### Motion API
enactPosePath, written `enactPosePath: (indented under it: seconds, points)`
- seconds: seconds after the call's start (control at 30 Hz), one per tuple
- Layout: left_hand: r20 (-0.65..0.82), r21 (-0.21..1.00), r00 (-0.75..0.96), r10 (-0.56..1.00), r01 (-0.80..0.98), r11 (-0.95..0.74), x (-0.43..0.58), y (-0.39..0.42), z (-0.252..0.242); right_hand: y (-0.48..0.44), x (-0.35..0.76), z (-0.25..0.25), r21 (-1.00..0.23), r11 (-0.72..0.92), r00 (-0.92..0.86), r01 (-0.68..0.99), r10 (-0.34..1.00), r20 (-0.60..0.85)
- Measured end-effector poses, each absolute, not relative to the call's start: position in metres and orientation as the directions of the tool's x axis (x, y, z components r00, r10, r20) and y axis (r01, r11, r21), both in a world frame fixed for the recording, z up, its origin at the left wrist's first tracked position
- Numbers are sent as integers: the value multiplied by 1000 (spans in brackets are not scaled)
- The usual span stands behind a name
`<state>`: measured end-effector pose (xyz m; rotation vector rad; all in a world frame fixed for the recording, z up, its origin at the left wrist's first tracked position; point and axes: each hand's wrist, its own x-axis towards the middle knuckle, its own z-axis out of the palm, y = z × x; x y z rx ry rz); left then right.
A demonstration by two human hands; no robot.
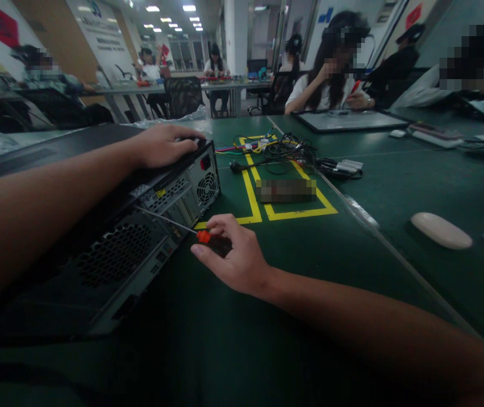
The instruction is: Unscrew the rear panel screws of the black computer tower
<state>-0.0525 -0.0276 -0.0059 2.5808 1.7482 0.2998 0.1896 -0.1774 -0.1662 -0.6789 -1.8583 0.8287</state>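
A black desktop computer case (110,249) lies on its side on the green table (267,316), its grey rear panel with fan grille facing me and to the right. My left hand (163,145) rests flat on the case's top far corner, fingers curled over the edge. My right hand (233,254) is closed round the red-and-black handle of a screwdriver (201,234). Its thin metal shaft runs left and up, with the tip touching the rear panel near the expansion slots.
A tangle of cables and plugs (284,150) lies inside yellow tape markings (267,212) beyond the case. A white oval object (440,230) lies at the right. Across the table a seated person (330,79) works over a flat panel (349,120); others sit farther back.
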Motion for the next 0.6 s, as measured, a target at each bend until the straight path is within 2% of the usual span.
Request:
enactPosePath:
  seconds: [0.17,0.6]
  points:
    - [144,116,364,920,917,-381,-52,-29,-5,-176,189,-165,-761,645,-389,72,721,574]
    - [143,119,345,928,925,-362,-48,-32,-4,-176,190,-165,-769,634,-393,85,731,559]
